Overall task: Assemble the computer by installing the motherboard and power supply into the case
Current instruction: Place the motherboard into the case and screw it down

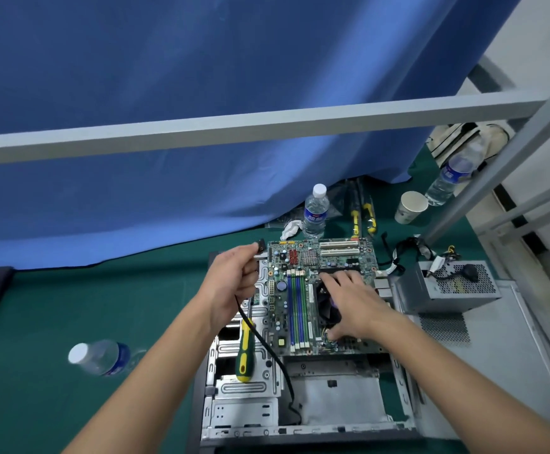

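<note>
Lying open on a green mat (54, 306), the case (300, 427) holds the motherboard (300, 290) in its far half, board face up. Over the cooler fan the right hand (349, 303) rests with spread, relaxed fingers, grasping nothing I can make out. At the board's left edge the left hand (231, 280) pinches a black cable (277, 358) by its connector end; the cable trails down into the case bottom. A green-and-yellow screwdriver (245, 350) lies on the drive cage beside that cable. Right of the board the power supply (447, 286) sits on the removed side panel (512, 371) (outside the case). Around: three water bottles, one upright (315, 211), one toppled (103, 357), one far right (453, 178); a paper cup (411, 206); a blue curtain (169, 109) behind
</note>
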Demonstrator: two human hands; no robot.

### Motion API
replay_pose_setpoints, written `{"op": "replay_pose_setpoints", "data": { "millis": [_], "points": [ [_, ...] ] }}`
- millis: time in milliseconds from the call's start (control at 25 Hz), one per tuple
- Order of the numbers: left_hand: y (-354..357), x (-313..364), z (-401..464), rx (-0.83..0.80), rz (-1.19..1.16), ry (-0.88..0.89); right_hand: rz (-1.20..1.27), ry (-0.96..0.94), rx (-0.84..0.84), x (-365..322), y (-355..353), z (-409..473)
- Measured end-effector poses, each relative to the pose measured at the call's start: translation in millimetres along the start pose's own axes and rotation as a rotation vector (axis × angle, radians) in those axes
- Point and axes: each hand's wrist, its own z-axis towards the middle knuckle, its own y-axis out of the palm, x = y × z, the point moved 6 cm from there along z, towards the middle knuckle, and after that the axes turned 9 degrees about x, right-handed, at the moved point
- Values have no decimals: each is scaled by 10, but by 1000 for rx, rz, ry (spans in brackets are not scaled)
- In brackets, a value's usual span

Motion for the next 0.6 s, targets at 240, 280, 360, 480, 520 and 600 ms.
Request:
{"op": "replay_pose_setpoints", "data": {
  "millis": [240, 280, 360, 480, 520, 600],
  "points": [
    [-187, -336, 49, 78, -7, -147, -51, -80, 87, 15, -74, 42],
    [-227, -366, 57, 89, 7, -155, -55, -87, 91, 25, -73, 6],
    [-279, -398, 103, 99, 43, -159, -56, -104, 117, 28, -56, -86],
    [-268, -443, 179, 82, 93, -171, -50, -114, 159, -3, 14, -257],
    [-252, -466, 197, 74, 120, -175, -54, -108, 163, -13, 50, -311],
    [-218, -509, 225, 59, 177, -182, -52, -85, 148, -29, 130, -413]
  ]
}}
